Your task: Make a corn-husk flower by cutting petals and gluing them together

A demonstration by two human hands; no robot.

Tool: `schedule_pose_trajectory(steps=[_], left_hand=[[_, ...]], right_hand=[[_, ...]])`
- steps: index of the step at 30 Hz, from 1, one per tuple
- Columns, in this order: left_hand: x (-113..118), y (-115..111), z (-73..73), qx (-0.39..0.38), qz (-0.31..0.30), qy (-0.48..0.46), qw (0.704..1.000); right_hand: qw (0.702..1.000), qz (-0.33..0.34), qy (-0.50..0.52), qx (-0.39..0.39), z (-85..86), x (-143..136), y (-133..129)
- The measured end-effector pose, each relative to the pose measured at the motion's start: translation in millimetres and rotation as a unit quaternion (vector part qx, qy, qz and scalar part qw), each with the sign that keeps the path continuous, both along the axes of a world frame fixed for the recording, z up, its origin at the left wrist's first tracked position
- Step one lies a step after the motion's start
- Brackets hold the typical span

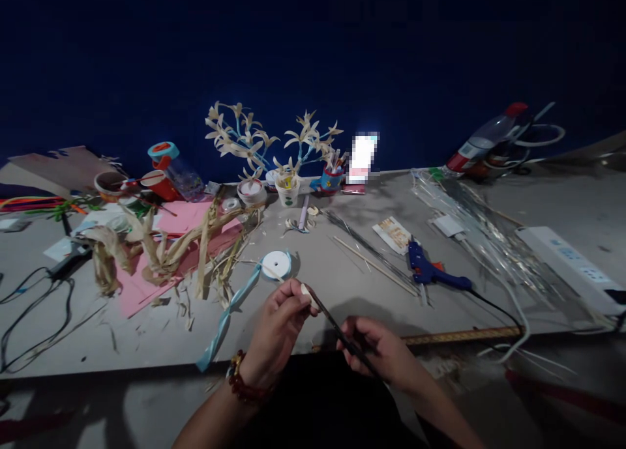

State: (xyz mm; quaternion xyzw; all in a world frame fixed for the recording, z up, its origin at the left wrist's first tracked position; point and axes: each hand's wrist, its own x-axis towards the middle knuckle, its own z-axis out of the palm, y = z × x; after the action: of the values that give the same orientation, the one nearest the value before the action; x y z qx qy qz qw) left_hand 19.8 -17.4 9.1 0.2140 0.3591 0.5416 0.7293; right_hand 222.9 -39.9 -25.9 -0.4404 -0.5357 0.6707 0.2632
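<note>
- Left hand (281, 317): grip pinching a small pale piece (306, 293) above the table (352, 276), near the ribbon spool (276, 264).
- Right hand (374, 347): grip closed around a dark slender tool (337, 328), its tip at the pale piece.

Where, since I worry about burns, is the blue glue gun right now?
In the head view, the blue glue gun lies right of centre on the table, beside the small packet.
</note>
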Motion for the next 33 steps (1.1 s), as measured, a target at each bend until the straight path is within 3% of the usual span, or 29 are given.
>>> schedule_pose_trajectory(steps=[13, 17, 25, 33], left_hand=[[-0.5, -0.4, 2.3, 0.009, 0.040, 0.041, 0.998], [-1.4, 0.1, 2.7, 0.011, 0.041, 0.036, 0.998], [-3.3, -1.0, 0.3, 0.024, 0.037, 0.018, 0.999], [-5.9, -2.9, -1.4, 0.039, 0.031, 0.033, 0.998]], right_hand=[[0.995, 0.022, -0.084, 0.050, 1.9, 4.1, 3.6], [0.986, 0.021, -0.136, 0.097, 1.3, 8.3, 6.3], [0.906, 0.036, -0.273, 0.321, 17.5, 18.0, 9.2], [0.854, 0.030, -0.280, 0.437, 28.2, 20.5, 8.1]])
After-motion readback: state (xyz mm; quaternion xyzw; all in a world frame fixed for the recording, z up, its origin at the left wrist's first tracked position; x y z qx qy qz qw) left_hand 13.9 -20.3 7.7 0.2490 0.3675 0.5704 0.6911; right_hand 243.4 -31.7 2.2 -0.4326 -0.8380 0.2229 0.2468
